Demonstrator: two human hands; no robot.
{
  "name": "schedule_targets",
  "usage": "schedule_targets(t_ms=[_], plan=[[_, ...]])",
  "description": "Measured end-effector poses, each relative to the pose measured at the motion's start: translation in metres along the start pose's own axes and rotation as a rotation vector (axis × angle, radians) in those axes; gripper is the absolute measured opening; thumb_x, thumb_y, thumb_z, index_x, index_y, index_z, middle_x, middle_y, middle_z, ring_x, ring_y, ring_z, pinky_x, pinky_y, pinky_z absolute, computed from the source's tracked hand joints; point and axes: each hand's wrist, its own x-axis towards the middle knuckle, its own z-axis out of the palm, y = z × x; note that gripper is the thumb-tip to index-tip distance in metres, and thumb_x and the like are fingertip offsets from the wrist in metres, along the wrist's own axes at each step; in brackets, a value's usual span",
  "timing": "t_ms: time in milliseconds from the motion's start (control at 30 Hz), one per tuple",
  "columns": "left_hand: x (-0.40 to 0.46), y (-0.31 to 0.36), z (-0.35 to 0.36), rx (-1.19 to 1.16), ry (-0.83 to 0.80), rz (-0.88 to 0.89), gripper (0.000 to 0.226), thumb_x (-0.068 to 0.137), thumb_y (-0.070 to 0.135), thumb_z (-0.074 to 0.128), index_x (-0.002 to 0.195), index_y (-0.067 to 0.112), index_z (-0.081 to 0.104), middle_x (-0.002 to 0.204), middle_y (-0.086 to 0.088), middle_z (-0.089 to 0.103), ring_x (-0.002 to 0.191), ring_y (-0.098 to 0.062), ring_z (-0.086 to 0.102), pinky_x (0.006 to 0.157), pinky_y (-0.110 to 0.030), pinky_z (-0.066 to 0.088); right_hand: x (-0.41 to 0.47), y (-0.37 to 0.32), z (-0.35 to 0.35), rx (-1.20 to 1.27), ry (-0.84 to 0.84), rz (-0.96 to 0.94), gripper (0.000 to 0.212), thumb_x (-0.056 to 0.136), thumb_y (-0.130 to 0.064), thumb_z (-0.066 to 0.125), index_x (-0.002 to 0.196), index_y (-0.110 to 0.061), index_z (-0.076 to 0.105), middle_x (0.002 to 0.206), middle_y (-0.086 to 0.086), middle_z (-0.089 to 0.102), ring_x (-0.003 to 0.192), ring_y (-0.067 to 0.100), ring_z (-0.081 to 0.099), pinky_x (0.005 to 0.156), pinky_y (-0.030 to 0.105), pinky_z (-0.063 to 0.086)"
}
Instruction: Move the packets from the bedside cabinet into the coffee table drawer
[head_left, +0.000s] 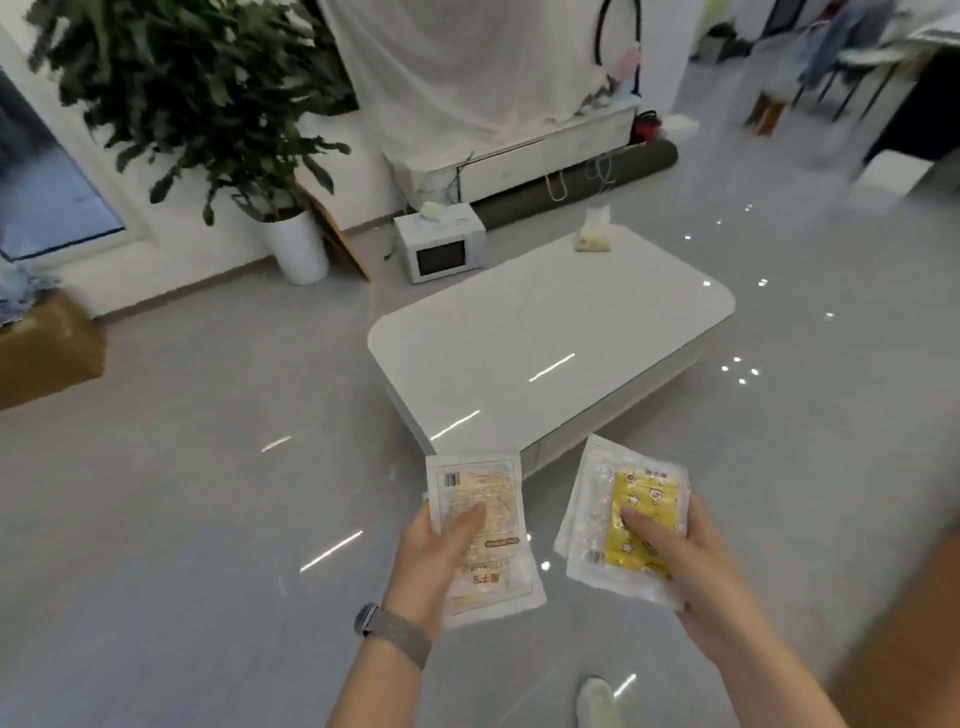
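My left hand (431, 566) grips a white packet with pale orange print (483, 499), thumb on its face. My right hand (680, 566) grips a clear packet with a yellow star-patterned label (641, 499), and at least one more packet lies stacked under it. Both are held above the grey floor, just short of the near corner of the white coffee table (545, 338). The table's drawer front shows as a thin pale band below the top (613, 421), and it looks shut. The bedside cabinet is out of view.
A tissue pack (593, 236) stands on the table's far end. Beyond it a microwave (440, 244) sits on the floor beside a potted plant (296, 244) and a low TV cabinet (524, 161). A cardboard box (49, 348) is at the left. My shoe (596, 701) shows below.
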Motion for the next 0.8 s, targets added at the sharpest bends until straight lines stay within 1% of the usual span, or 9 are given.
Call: schedule_targets(t_ms=[100, 167, 200, 267, 333, 400, 567, 700, 800], plan=[[0.041, 0.004, 0.073, 0.035, -0.118, -0.036, 0.021, 0.087, 0.015, 0.067, 0.108, 0.015, 0.065, 0.099, -0.006, 0.075, 0.090, -0.025, 0.072, 0.081, -0.045, 0.058, 0.024, -0.020, -0.056, 0.049, 0.121, -0.019, 0.035, 0.086, -0.006, 0.065, 0.118, -0.020, 0.058, 0.103, 0.011, 0.072, 0.092, 0.031, 0.070, 0.074, 0.039, 0.055], [0.066, 0.005, 0.127, 0.044, -0.175, -0.046, 0.022, 0.087, 0.015, 0.067, 0.109, 0.013, 0.065, 0.099, -0.007, 0.075, 0.091, -0.026, 0.072, 0.084, -0.049, 0.056, 0.042, -0.036, -0.099, 0.069, 0.196, -0.031, 0.035, 0.086, -0.006, 0.066, 0.118, -0.020, 0.058, 0.103, 0.010, 0.073, 0.089, 0.031, 0.071, 0.072, 0.038, 0.056], [0.078, 0.006, 0.154, 0.041, -0.197, -0.052, 0.022, 0.088, 0.015, 0.067, 0.109, 0.013, 0.066, 0.099, -0.008, 0.075, 0.091, -0.027, 0.072, 0.084, -0.050, 0.056, 0.052, -0.045, -0.120, 0.074, 0.233, -0.033, 0.035, 0.086, -0.006, 0.066, 0.117, -0.020, 0.058, 0.101, 0.010, 0.073, 0.087, 0.030, 0.072, 0.070, 0.037, 0.056], [0.102, 0.011, 0.203, 0.024, -0.226, -0.065, 0.019, 0.089, 0.016, 0.065, 0.107, 0.013, 0.067, 0.098, -0.008, 0.075, 0.090, -0.028, 0.072, 0.078, -0.047, 0.058, 0.071, -0.066, -0.159, 0.086, 0.299, -0.046, 0.032, 0.086, -0.005, 0.066, 0.114, -0.019, 0.059, 0.099, 0.010, 0.074, 0.083, 0.030, 0.072, 0.068, 0.036, 0.056], [0.122, 0.017, 0.244, 0.016, -0.235, -0.082, 0.016, 0.090, 0.017, 0.065, 0.105, 0.014, 0.068, 0.096, -0.009, 0.075, 0.088, -0.028, 0.072, 0.073, -0.045, 0.059, 0.091, -0.087, -0.190, 0.082, 0.342, -0.053, 0.031, 0.086, -0.004, 0.066, 0.113, -0.018, 0.059, 0.099, 0.011, 0.074, 0.084, 0.032, 0.072, 0.069, 0.037, 0.055], [0.140, 0.026, 0.275, -0.002, -0.247, -0.080, 0.017, 0.089, 0.018, 0.065, 0.105, 0.014, 0.068, 0.097, -0.010, 0.075, 0.089, -0.030, 0.072, 0.074, -0.047, 0.058, 0.114, -0.108, -0.212, 0.080, 0.355, -0.064, 0.031, 0.086, -0.003, 0.066, 0.113, -0.017, 0.059, 0.097, 0.011, 0.074, 0.084, 0.031, 0.072, 0.069, 0.037, 0.055], [0.196, 0.041, 0.302, -0.024, -0.172, -0.057, 0.020, 0.089, 0.017, 0.064, 0.109, 0.013, 0.067, 0.100, -0.010, 0.074, 0.091, -0.030, 0.071, 0.076, -0.046, 0.058, 0.191, -0.140, -0.226, 0.053, 0.298, -0.046, 0.030, 0.087, -0.005, 0.065, 0.111, -0.021, 0.059, 0.095, 0.008, 0.074, 0.079, 0.026, 0.073, 0.060, 0.033, 0.057], [0.253, 0.050, 0.302, -0.011, -0.087, -0.055, 0.022, 0.090, 0.017, 0.064, 0.111, 0.011, 0.066, 0.099, -0.010, 0.074, 0.090, -0.030, 0.072, 0.076, -0.047, 0.058, 0.269, -0.157, -0.207, 0.025, 0.208, 0.000, 0.034, 0.087, -0.006, 0.065, 0.118, -0.019, 0.057, 0.100, 0.010, 0.073, 0.085, 0.029, 0.072, 0.066, 0.037, 0.057], [0.298, 0.052, 0.301, 0.005, -0.031, -0.054, 0.022, 0.089, 0.017, 0.064, 0.111, 0.012, 0.064, 0.100, -0.010, 0.074, 0.090, -0.029, 0.071, 0.078, -0.048, 0.058, 0.322, -0.162, -0.188, -0.019, 0.157, 0.040, 0.034, 0.087, -0.006, 0.065, 0.118, -0.020, 0.057, 0.100, 0.008, 0.074, 0.086, 0.028, 0.072, 0.065, 0.035, 0.057]])
